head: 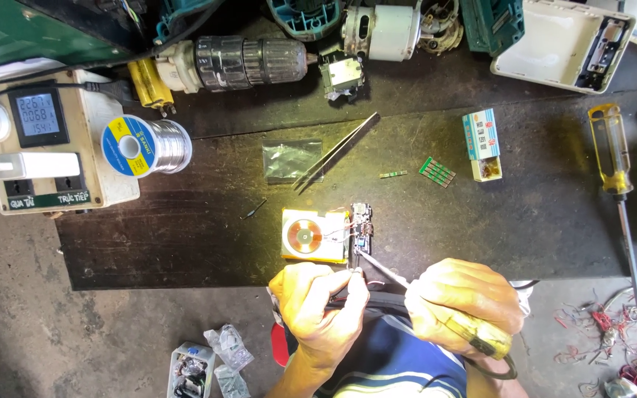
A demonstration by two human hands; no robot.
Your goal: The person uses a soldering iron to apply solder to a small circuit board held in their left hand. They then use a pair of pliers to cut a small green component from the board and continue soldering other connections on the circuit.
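Small circuit board point(360, 225) at the front edge of the dark mat point(186, 236), long axis running away from the body, touching the right side of the yellow coil pad point(311, 236). Just beyond both hands. Right hand point(466, 309) fisted around the soldering iron point(385, 269), tip slanting up-left onto the board's near end. Left hand point(322, 306) curled just below the pad, pinching something thin, cannot tell what. 2 hands about equally near.
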